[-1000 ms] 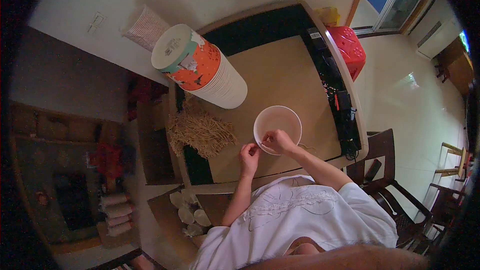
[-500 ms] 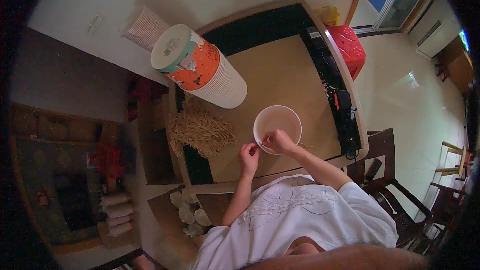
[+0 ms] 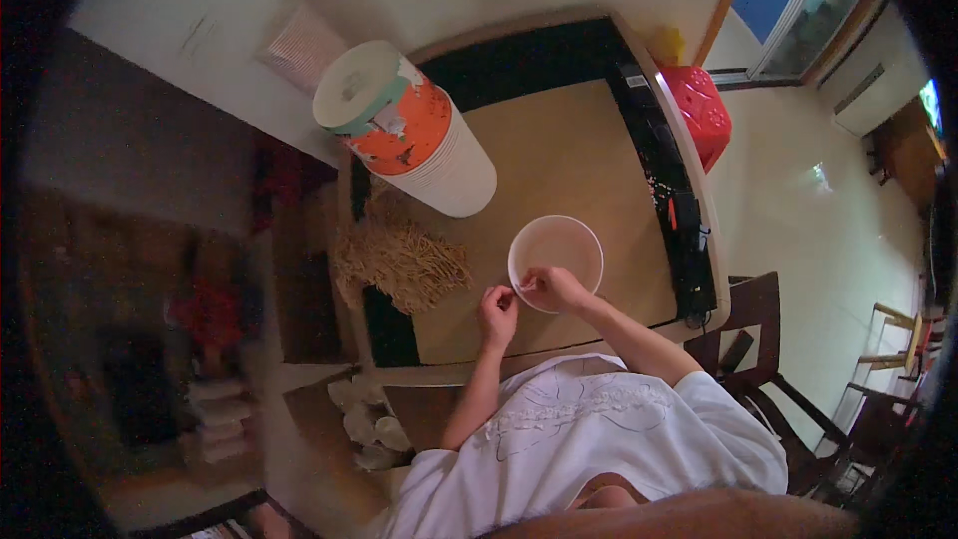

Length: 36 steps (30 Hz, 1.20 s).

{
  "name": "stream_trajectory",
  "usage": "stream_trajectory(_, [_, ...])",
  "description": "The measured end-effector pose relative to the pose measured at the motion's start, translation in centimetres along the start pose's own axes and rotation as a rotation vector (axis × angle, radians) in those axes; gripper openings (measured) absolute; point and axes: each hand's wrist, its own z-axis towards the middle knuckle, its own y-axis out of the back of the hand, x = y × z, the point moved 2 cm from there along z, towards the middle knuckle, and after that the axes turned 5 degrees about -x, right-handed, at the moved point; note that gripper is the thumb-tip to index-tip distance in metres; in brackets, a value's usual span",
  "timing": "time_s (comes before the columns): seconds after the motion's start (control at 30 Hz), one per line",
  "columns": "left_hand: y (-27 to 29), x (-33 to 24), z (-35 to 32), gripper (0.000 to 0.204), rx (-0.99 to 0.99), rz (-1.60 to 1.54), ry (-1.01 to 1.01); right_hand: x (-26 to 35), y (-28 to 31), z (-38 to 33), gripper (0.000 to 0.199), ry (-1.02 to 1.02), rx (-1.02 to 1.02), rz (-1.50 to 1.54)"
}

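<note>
A white paper bucket stands upright on the brown tabletop in front of me, its open mouth facing up. My right hand reaches over its near rim, fingers pinched together at the inside wall. Just outside the rim, on the left, my left hand is closed with its fingertips curled. Whatever either hand holds is too small to make out. Left of the bucket lies a tangled heap of tan cords. Behind the heap rises a tall stack of paper buckets, the top one orange and teal.
A stack of pale cups is by the wall. Dark devices and cables run along the table's right edge. Beyond it are a red plastic stool and a dark wooden chair. Clear cups sit in an open compartment below the table.
The tan strand that lay right of the bucket no longer shows. Both hands stay almost in place, with only small finger shifts. The whole view has moved slightly.
</note>
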Motion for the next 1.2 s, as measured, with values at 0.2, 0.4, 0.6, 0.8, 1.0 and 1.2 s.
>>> stream_trajectory(0.2, [2.0,3.9,-1.0,0.008,-0.015,-0.33,0.368,3.5,1.1,-2.8,0.018,0.105,0.036,0.014])
stream_trajectory(0.4, [2.0,5.8,-2.1,0.014,-0.13,-0.387,0.321,2.9,-1.9,-3.6,0.015,0.226,0.056,-0.063])
stream_trajectory(0.6, [3.6,0.3,-1.0,0.024,0.117,-0.272,0.314,5.5,0.4,-2.3,0.014,0.166,0.148,0.009])
stream_trajectory(0.8, [0.8,1.5,-2.4,0.031,0.16,-0.437,0.447,8.6,2.1,3.0,0.026,0.681,0.019,-0.547])
stream_trajectory(1.0, [-1.9,4.6,-3.3,0.039,0.053,-0.344,0.253,6.3,2.2,4.5,0.025,0.802,0.112,-0.777])
stream_trajectory(1.2, [-0.7,-0.6,-1.0,0.043,0.081,-0.126,-0.04,5.1,4.8,2.2,0.016,0.579,0.187,-0.702])
